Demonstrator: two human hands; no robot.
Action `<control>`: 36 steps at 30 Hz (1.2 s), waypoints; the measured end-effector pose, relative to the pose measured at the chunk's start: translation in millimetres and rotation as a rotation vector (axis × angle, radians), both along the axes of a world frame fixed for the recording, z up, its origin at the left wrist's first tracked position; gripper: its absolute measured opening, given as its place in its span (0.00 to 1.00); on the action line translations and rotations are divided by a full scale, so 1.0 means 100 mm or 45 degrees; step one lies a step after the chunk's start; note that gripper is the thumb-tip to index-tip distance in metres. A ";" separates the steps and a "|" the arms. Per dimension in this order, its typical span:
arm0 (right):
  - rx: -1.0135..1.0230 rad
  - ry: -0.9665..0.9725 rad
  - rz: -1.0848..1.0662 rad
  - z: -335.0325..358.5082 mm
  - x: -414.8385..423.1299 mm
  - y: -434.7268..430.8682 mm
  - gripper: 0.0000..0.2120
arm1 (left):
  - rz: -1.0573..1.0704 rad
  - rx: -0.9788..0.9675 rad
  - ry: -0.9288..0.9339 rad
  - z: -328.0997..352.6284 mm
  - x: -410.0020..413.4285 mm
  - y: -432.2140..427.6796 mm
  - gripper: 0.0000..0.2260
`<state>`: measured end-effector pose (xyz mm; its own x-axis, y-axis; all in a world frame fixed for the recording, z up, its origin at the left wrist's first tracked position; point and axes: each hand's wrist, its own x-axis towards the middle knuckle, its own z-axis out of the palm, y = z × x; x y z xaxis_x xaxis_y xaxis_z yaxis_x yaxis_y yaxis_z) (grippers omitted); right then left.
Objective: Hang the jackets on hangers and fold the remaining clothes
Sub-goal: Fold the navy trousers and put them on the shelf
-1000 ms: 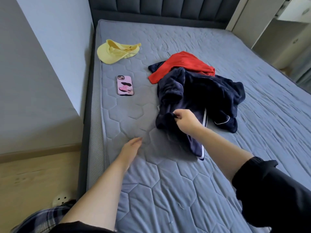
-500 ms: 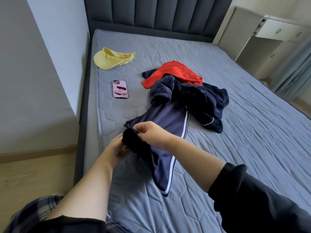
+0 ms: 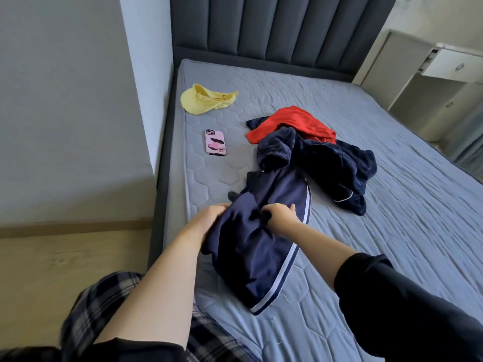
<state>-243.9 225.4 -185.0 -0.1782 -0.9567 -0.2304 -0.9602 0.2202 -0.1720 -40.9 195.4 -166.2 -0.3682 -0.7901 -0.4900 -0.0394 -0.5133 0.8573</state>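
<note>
A navy garment with a white side stripe [image 3: 264, 246] lies stretched toward me on the grey mattress [image 3: 392, 231]. My left hand [image 3: 209, 220] grips its left edge and my right hand [image 3: 281, 214] pinches the cloth near its middle. Behind it lies a crumpled dark navy fleece garment [image 3: 326, 165], and a red garment [image 3: 292, 122] lies partly under that one.
A pink phone [image 3: 215, 142] and a yellow cap [image 3: 206, 99] lie on the mattress near its left edge. The padded headboard [image 3: 282, 30] stands at the back, a grey wall ledge on the left, and a white cabinet [image 3: 444, 82] at the right.
The striped navy garment has been pulled out of the pile toward me. My left hand left the mattress and took hold of it; both hands have spread along the cloth.
</note>
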 end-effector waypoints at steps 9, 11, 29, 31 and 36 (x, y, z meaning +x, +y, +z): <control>-0.277 -1.290 -0.424 0.61 0.46 -0.17 0.12 | 0.315 -0.177 0.185 -0.09 0.17 -0.10 0.14; -0.260 -1.623 -0.336 0.82 0.56 -0.23 0.13 | 0.261 -0.196 0.264 -0.10 0.17 -0.09 0.15; -0.043 -1.698 -1.209 -0.39 -0.37 0.21 0.20 | -0.669 -0.861 -0.745 -0.34 -0.07 0.13 0.34; -0.183 -1.798 -1.167 -0.29 -0.26 0.18 0.17 | -0.797 -0.753 -0.803 -0.42 -0.04 0.14 0.40; -0.771 -1.230 -0.953 0.31 0.12 -0.03 0.15 | -0.114 -0.477 -0.339 -0.27 -0.01 0.01 0.30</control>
<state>-231.7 222.7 -154.5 -0.7021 -0.6982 -0.1400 -0.0888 0.2809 -0.9556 -42.3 196.7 -193.3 -0.3433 -0.9015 -0.2634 -0.3130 -0.1546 0.9371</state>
